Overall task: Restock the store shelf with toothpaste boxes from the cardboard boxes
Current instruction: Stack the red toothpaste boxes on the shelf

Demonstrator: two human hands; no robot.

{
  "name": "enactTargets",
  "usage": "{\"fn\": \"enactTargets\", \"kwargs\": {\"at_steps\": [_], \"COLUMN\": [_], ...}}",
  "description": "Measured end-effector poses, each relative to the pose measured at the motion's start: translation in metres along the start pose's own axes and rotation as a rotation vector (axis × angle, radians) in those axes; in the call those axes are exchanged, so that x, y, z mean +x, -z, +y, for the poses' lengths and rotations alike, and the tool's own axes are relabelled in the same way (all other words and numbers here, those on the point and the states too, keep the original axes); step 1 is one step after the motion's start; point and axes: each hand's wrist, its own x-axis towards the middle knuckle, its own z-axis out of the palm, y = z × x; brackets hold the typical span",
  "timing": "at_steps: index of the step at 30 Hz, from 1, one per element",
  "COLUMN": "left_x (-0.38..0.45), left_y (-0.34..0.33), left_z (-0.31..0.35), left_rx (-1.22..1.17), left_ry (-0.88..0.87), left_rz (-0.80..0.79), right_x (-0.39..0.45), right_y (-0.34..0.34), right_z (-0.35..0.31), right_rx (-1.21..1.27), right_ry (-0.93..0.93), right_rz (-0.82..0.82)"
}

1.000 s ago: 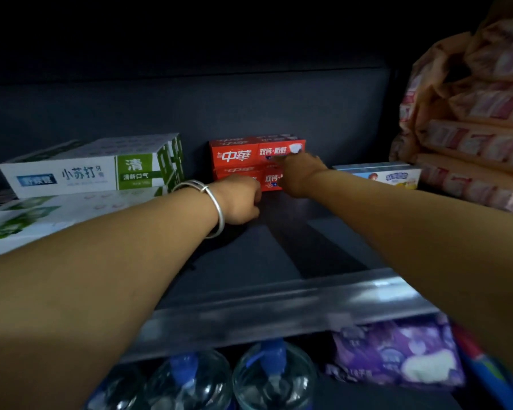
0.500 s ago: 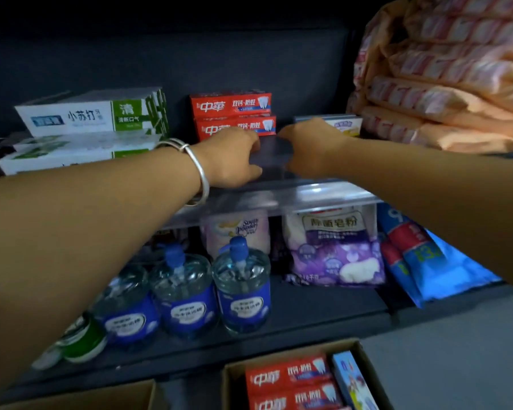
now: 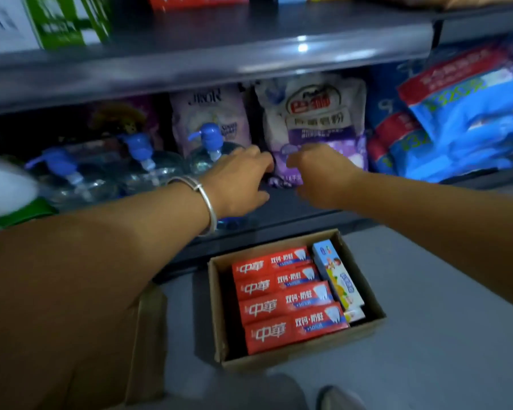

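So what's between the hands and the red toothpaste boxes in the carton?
Head view: only the lower shelf's dark front edge lies between the hands and red boxes.

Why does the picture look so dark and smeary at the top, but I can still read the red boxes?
Head view: dim light all over; the upper shelf edge shows a small bright glare spot; the green-and-white box and blue bags are smeared by motion blur; the red toothpaste boxes in the cardboard box look sharper.
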Motion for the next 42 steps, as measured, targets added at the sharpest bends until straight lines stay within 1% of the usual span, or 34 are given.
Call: {"fn": "enactTargets", "kwargs": {"at_steps": [7, 11, 14, 19, 28, 32, 34, 37, 39, 42], "left_x": [-0.004, -0.014, -0.022, -0.033, -0.036, -0.034, -0.033, -0.031, -0.030, -0.028], "left_y": [-0.103, -0.142, -0.164, -0.189, -0.202, -0.199, -0.199, -0.197, -0.194, -0.188], "left_z": [0.000, -0.001, -0.002, 0.002, 0.007, 0.006, 0.005, 0.003, 0.002, 0.000], "left_rx": [-0.076, -0.100, -0.111, -0.130, -0.117, -0.111, -0.107, -0.117, -0.116, -0.105], "left_ry": [-0.011, 0.009, 0.003, -0.018, -0.032, -0.033, -0.032, -0.021, -0.018, -0.040], "left_rz": [-0.229, -0.331, -0.398, -0.430, -0.475, -0.477, -0.478, -0.476, -0.441, -0.384], "right_x": [-0.006, -0.014, -0.023, -0.031, -0.025, -0.022, -0.023, -0.022, -0.021, -0.018], "right_y": [-0.104, -0.149, -0.178, -0.200, -0.201, -0.198, -0.201, -0.209, -0.216, -0.219], "right_z": [0.015, 0.011, 0.008, 0.008, 0.003, 0.003, 0.006, 0.011, 0.014, 0.016], "right_rx": [0.043, 0.072, 0.035, -0.016, -0.052, -0.052, -0.057, -0.074, -0.115, -0.094], "right_ry": [-0.006, 0.062, 0.135, 0.240, 0.365, 0.365, 0.350, 0.290, 0.256, 0.221], "right_rz": [-0.244, -0.457, -0.541, -0.562, -0.674, -0.692, -0.660, -0.555, -0.485, -0.420]}}
